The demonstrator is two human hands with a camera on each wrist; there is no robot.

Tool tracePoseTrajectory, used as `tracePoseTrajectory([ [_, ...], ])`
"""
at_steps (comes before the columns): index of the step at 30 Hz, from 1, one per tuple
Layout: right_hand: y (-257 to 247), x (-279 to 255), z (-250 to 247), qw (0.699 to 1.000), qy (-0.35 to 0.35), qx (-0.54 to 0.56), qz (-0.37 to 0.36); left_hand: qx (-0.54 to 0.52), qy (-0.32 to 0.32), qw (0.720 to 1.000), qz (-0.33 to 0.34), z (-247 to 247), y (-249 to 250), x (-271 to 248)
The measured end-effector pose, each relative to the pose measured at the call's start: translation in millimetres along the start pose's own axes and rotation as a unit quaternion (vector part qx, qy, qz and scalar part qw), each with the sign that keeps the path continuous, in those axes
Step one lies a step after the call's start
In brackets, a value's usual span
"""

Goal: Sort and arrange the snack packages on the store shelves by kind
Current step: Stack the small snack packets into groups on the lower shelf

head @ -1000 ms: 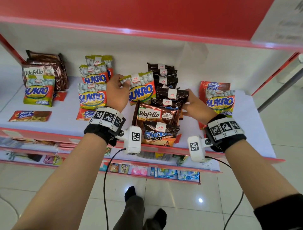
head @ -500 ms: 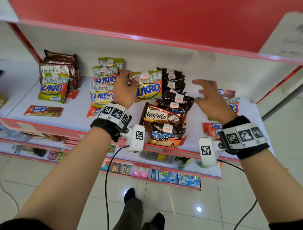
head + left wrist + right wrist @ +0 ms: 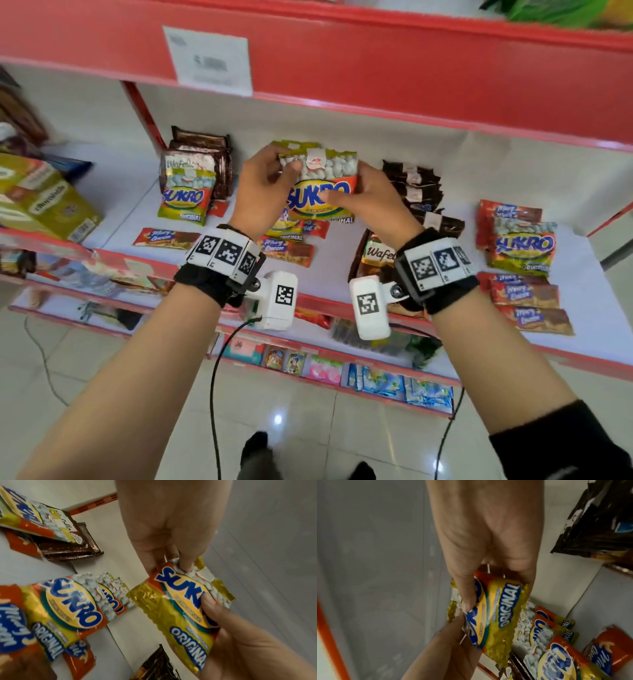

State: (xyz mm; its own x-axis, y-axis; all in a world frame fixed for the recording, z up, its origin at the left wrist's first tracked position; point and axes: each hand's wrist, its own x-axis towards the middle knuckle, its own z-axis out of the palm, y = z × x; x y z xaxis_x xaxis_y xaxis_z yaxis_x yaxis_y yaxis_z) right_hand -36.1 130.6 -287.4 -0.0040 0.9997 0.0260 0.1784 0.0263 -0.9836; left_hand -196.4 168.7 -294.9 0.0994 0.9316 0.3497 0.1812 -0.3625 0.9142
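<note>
Both hands hold one yellow-and-red Sukro packet (image 3: 320, 186) upright above the white shelf (image 3: 334, 269). My left hand (image 3: 284, 164) pinches its top left corner, thumb in front. At its right edge my right hand (image 3: 342, 193) grips it, thumb across the logo. The left wrist view shows the packet (image 3: 181, 615) under my left hand (image 3: 171, 568). The right wrist view shows the packet (image 3: 501, 608) in my right hand (image 3: 471, 605). A Sukro stack (image 3: 284, 228) lies partly hidden beneath. More Sukro packets lie on the left Wafello pile (image 3: 185, 202) and at the right (image 3: 522, 246).
Dark packets (image 3: 418, 185) are stacked behind a Wafello pack (image 3: 376, 253) right of my hands. Mary Queen bars lie at front left (image 3: 164, 238) and front right (image 3: 527, 294). A red shelf front with a price label (image 3: 209, 61) hangs overhead. A green box (image 3: 41, 202) stands far left.
My right hand moved left from over the dark packets and took hold of the Sukro packet's right edge. The packet now sits higher and upright between both hands.
</note>
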Motion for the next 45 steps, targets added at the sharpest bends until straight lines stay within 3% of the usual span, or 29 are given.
tracePoseTrajectory([
  [3,3,15,18,0.999,0.033,-0.015,0.010,-0.022,-0.035,0.999,-0.026,-18,-10,12],
  [7,13,38,31,0.986,0.161,-0.008,0.030,-0.033,-0.042,0.993,-0.103,-47,-50,28],
  [12,24,58,41,0.966,0.251,0.059,0.020,0.105,-0.127,0.957,-0.241,-66,-111,30],
  [21,44,95,57,0.968,0.232,0.077,0.062,0.192,-0.251,0.915,-0.252,-51,-126,33],
  [27,56,114,61,0.974,0.175,0.106,0.096,0.227,-0.274,0.902,-0.243,-41,-123,36],
  [37,73,127,63,0.973,0.194,0.082,0.091,0.172,-0.255,0.916,-0.258,-43,-137,39],
  [45,82,126,59,0.981,0.149,-0.007,0.127,0.114,-0.215,0.936,-0.255,-47,-143,38],
])
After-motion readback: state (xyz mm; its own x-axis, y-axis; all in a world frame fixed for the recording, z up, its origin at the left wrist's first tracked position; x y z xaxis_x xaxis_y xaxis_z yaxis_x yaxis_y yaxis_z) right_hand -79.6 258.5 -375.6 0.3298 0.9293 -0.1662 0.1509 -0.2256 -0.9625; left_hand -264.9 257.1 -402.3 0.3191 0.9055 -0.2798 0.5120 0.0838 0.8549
